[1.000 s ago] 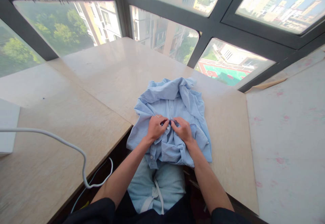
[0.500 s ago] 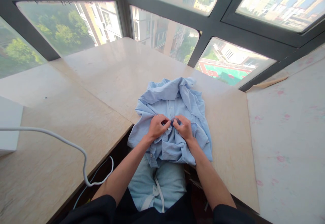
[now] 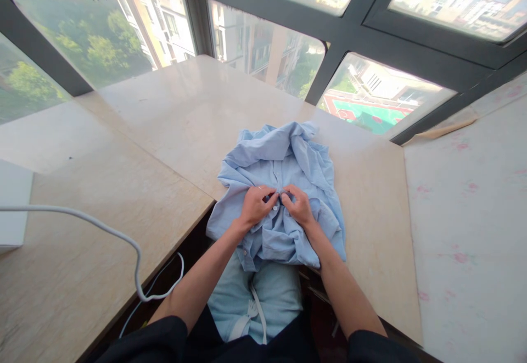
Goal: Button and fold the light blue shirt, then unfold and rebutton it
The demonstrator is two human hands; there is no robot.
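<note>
A light blue button-up shirt [image 3: 263, 157] lies rumpled on the stone-like ledge, its lower end hanging over the front edge above my lap. My left hand [image 3: 258, 205] pinches the shirt's front placket from the left. Close against it, my right hand [image 3: 297, 205] pinches the placket from the right, and the fingertips of both nearly meet. A white button [image 3: 275, 207] shows just below the fingertips, and another button [image 3: 245, 252] sits lower on the loose front edge. Whatever is right between the fingertips is hidden.
The beige ledge [image 3: 164, 132] runs along the windows [image 3: 263, 39]. At the left a white cable [image 3: 102, 224] loops over the ledge's edge, near a white box [image 3: 14, 204]. A flower-patterned wall [image 3: 469, 225] stands at the right. My legs in pale trousers [image 3: 275, 291] are below the shirt.
Both hands stay at the same spot on the placket, with only slight finger movement. The camera view has shifted a little.
</note>
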